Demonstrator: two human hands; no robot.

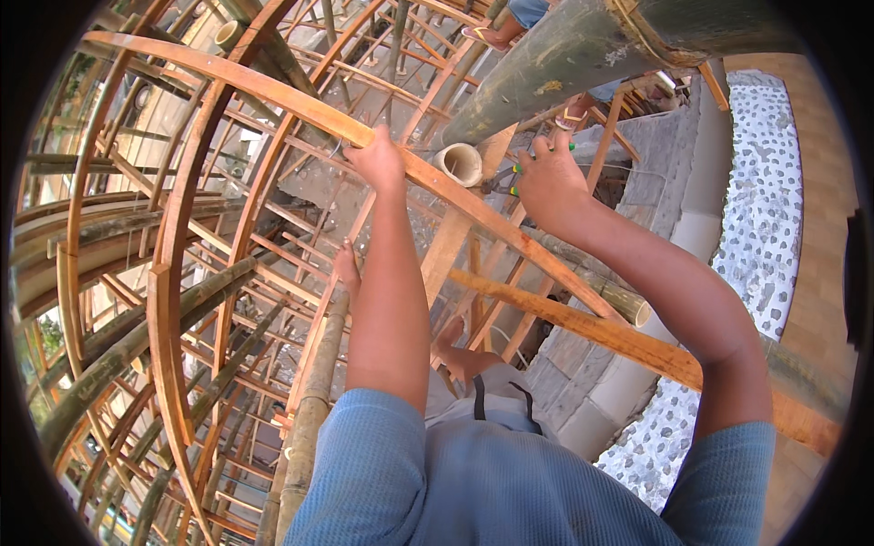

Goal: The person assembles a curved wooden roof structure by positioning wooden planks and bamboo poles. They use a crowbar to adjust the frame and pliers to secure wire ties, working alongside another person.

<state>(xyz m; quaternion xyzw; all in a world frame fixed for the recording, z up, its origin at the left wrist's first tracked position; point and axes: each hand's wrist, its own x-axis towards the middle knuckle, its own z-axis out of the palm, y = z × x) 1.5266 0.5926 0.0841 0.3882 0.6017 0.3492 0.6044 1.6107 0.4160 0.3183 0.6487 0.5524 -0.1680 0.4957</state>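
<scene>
My left hand (378, 164) is closed around a long wooden strip (255, 84) that crosses in front of me from far left to near right. In my right hand (549, 185) are pliers with green handles (515, 180), partly hidden by the fingers. Their dark metal jaws point left, close to the cut end of a hollow bamboo pole (462, 166). That pole end lies against the wooden strip, between my two hands. A thick green bamboo post (564, 68) slants down from the upper right just beyond them.
Below and left spreads a scaffold of crossed bamboo and wooden bars (228, 264), with open gaps between them. My bare foot (347, 266) rests by a bamboo pole (314, 391). Right are an orange-brown beam (583, 326) and a white stone-studded strip (760, 200). Another person's sandalled foot (487, 36) shows above.
</scene>
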